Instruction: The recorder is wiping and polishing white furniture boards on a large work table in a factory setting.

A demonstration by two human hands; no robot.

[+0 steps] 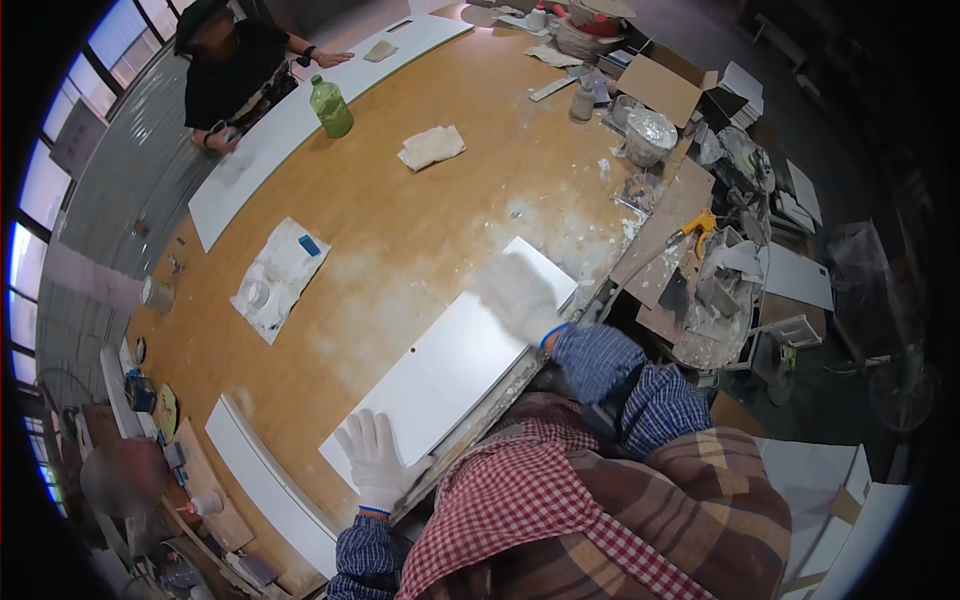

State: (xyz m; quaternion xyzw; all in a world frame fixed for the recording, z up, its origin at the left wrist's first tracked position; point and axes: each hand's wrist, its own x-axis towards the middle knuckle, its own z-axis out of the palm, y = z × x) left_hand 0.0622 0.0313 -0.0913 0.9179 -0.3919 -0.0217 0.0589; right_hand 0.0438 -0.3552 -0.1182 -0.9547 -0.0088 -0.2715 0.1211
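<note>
A long white panel (450, 365) with a small hole lies at an angle along the near edge of the big wooden table (420, 215). My left hand (375, 460), in a white glove, rests flat on the panel's near end with its fingers spread. At the panel's far end is my right hand (518, 295), also in a white glove. It is blurred by motion, so I cannot tell whether it holds anything. Both sleeves are blue checked cloth.
A person in black (235, 70) works on another long white panel (260, 150) at the table's far left. A green bottle (330, 107), a folded rag (431, 147) and a white cloth with a blue block (280, 275) lie on the table. A cluttered bench with a yellow tool (700, 225) stands to the right.
</note>
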